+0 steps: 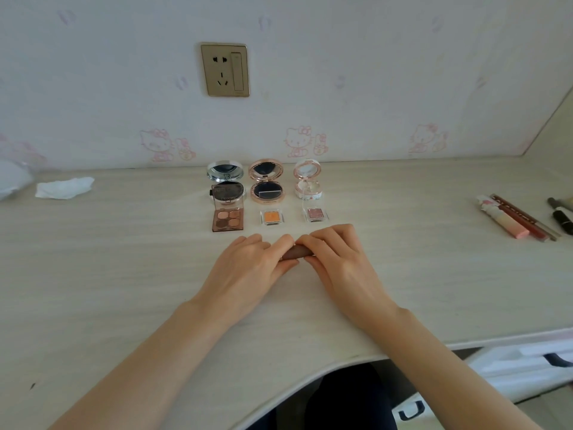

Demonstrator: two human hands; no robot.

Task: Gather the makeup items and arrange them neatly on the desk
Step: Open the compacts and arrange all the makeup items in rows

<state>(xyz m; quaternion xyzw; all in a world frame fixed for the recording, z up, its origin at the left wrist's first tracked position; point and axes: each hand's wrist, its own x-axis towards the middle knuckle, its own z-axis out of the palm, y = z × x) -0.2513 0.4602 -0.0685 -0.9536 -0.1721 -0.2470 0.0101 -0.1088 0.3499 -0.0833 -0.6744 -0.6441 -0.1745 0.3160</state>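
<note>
My left hand point(248, 268) and my right hand point(338, 262) meet at the middle of the desk point(124, 274), both gripping a small brown tube point(294, 252) that lies sideways between their fingertips. Behind them stand three open compacts: a silver one point(225, 181), a rose-gold one point(266, 180) and a small pink one point(307, 180). In front of these lie a brown four-pan eyeshadow palette point(228, 218), an orange single shadow point(272, 217) and a pink single shadow point(315, 214).
Lip glosses and pencils point(514, 220) and dark lipstick tubes point(562, 217) lie at the desk's right side. A crumpled white tissue point(63, 188) sits at the far left. A wall socket point(225, 69) is above. The desk's curved front edge point(310, 375) is near me.
</note>
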